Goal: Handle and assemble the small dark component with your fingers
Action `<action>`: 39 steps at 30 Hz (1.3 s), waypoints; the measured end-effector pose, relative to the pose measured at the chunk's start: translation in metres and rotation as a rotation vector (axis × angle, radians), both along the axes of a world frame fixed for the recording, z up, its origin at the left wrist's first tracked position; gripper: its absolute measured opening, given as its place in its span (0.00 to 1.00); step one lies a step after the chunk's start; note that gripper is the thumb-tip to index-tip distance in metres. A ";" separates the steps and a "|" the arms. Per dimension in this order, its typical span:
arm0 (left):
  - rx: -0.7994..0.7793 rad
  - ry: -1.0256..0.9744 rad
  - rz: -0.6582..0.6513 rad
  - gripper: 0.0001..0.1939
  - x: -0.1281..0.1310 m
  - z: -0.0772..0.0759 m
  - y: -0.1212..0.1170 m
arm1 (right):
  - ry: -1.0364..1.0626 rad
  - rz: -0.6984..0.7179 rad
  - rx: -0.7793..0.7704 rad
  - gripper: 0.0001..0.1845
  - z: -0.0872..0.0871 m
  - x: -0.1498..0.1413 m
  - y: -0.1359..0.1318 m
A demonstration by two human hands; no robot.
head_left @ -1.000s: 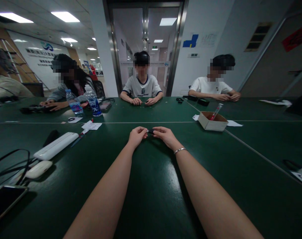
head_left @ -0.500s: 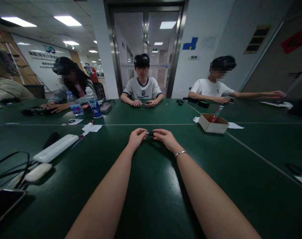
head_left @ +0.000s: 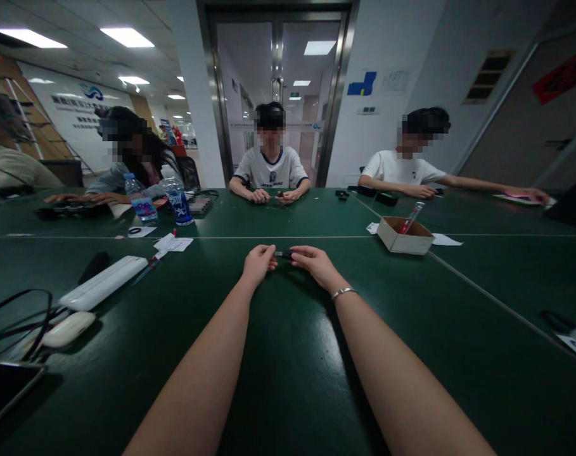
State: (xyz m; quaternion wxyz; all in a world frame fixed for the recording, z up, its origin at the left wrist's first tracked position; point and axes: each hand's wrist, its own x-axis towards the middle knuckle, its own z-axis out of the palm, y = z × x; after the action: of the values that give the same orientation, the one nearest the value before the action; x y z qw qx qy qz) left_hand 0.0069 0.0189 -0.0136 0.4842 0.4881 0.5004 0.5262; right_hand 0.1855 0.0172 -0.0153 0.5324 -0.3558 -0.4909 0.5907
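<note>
Just in front of me, over the green table (head_left: pixel 288 354), a small black object (head_left: pixel 286 254) with a pale, shiny tip spans the gap between my fingers. Its exact kind is too small to make out. My right hand (head_left: pixel 315 263) is closed in a pinch around the black end, partly hiding it. At the pale end, the thumb and fingers of my left hand (head_left: pixel 258 265) are pinched together on the tip. A silver bracelet (head_left: pixel 345 292) circles my right wrist.
To the left lie a white power bank-like case (head_left: pixel 103 284), a cream rounded case (head_left: pixel 69 330), a phone (head_left: pixel 9 389) and cables. Two bottles (head_left: pixel 178 201) stand beyond. An open box (head_left: pixel 404 239) sits at right. Across the table, a person (head_left: pixel 271 168) handles something small; others sit either side.
My left hand has shifted slightly left, away from the right, and more of the object's pale tip shows. At far left, a co-worker's hands have moved further left over a dark item.
</note>
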 end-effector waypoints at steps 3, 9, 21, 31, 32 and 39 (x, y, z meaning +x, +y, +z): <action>0.040 0.039 -0.022 0.08 0.000 0.002 -0.003 | 0.000 0.004 0.003 0.13 0.000 0.000 0.000; 0.048 0.013 -0.032 0.07 0.001 0.005 -0.006 | -0.001 0.007 0.006 0.14 -0.001 0.001 0.001; 0.051 -0.033 -0.053 0.10 -0.001 0.005 -0.006 | 0.008 0.009 0.005 0.14 0.001 0.001 -0.001; 0.085 0.086 -0.034 0.08 0.003 0.004 -0.006 | -0.001 0.022 0.013 0.15 0.001 0.001 -0.002; 0.094 0.093 -0.036 0.07 0.003 0.004 -0.007 | -0.006 0.022 0.008 0.15 0.001 0.001 -0.002; 0.083 0.093 -0.019 0.08 0.003 0.006 -0.007 | -0.002 0.013 -0.007 0.14 0.002 0.001 -0.002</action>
State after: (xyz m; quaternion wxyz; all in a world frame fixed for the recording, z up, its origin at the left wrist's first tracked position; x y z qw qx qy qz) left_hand 0.0100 0.0116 -0.0080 0.4448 0.5361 0.4956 0.5187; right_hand 0.1862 0.0155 -0.0136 0.5268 -0.3553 -0.4917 0.5954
